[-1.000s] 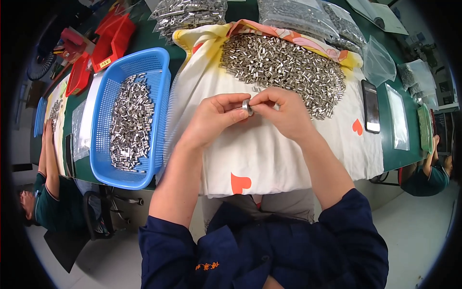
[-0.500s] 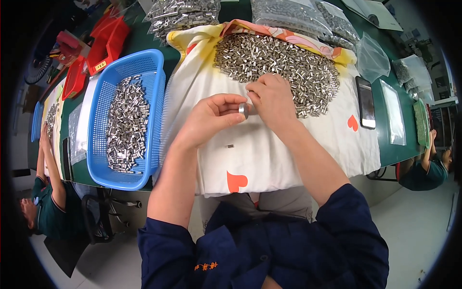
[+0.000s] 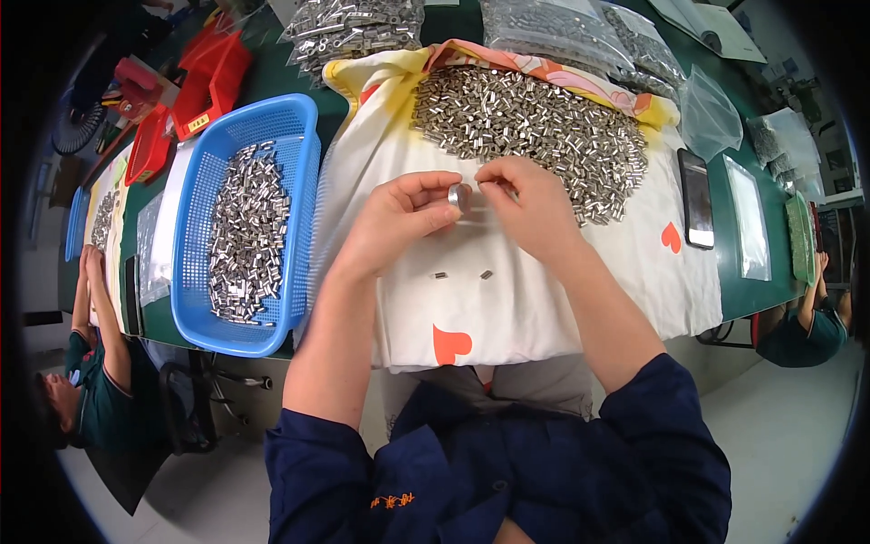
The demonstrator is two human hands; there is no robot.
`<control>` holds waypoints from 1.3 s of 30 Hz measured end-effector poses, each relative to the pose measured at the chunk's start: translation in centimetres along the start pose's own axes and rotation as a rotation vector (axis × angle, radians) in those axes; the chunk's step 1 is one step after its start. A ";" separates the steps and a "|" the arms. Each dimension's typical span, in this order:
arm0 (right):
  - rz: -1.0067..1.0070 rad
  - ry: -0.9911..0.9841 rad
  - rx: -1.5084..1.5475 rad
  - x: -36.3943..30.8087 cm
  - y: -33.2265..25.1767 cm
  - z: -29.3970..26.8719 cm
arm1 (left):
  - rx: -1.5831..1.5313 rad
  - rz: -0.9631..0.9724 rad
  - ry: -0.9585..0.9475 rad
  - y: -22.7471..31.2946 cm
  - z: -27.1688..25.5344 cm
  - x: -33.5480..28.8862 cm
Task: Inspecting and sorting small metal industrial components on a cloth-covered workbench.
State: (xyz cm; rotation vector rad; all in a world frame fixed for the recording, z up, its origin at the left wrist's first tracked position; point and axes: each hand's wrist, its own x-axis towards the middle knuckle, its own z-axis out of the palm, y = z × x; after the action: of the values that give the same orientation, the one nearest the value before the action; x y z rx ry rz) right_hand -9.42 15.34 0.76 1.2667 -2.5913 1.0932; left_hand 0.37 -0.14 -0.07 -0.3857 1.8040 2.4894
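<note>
"Where is the round metal piece (image 3: 457, 197)?"

"At the clock's center, pinched in the left grip (image 3: 403, 220). The right grip (image 3: 528, 207) looks narrow beside it; whether it is closed on anything, I cannot tell."

"And the green desk (image 3: 739, 299)?"

"A white cloth (image 3: 408, 317) drapes it, two loose cylinders (image 3: 441, 275) lying at six o'clock. A silvery heap (image 3: 535, 127) glints at one, a blue basket (image 3: 306, 172) of more cylinders stands at nine, a phone (image 3: 696, 199) lies at three."

"The room?"

"Seated co-workers in green flank the scene, at eight (image 3: 109, 399) and four (image 3: 797, 335)."
</note>
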 end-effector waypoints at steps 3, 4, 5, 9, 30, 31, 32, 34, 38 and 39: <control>0.155 -0.122 0.527 -0.1 -1.1 -0.9 | -0.036 0.034 -0.008 0.0 -0.1 -0.1; 0.131 -0.125 0.531 -0.1 -0.8 -0.6 | -0.037 0.034 -0.012 0.0 -0.1 0.0; 0.106 -0.127 0.535 -0.2 -0.6 -0.5 | -0.031 0.038 -0.013 0.0 -0.1 0.1; 0.117 -0.121 0.454 -0.3 -1.0 -0.6 | -0.044 0.019 -0.015 0.1 0.0 0.1; -0.076 0.103 0.291 -0.7 -1.2 0.2 | -0.014 0.042 0.054 -0.3 0.4 0.2; -0.075 0.083 0.292 -0.7 -1.2 0.1 | -0.012 0.040 0.054 -0.4 0.4 0.2; -0.073 0.064 0.294 -0.7 -1.3 0.0 | -0.018 0.050 0.050 -0.4 0.3 0.2; -0.038 -0.004 0.343 -0.6 -0.8 -0.5 | -0.024 0.062 0.047 -0.3 0.2 0.1; 0.135 -0.212 0.449 0.0 -0.7 -1.9 | -0.018 0.015 -0.006 0.0 0.4 0.0; 0.136 -0.211 0.447 0.0 -0.7 -2.0 | -0.005 -0.005 -0.028 0.0 0.5 -0.1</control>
State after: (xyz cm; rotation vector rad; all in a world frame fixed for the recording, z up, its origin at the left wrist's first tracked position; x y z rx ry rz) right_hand -9.39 16.30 2.63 1.3614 -2.7123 1.7291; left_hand 0.33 0.32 0.13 -0.3537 1.7854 2.4836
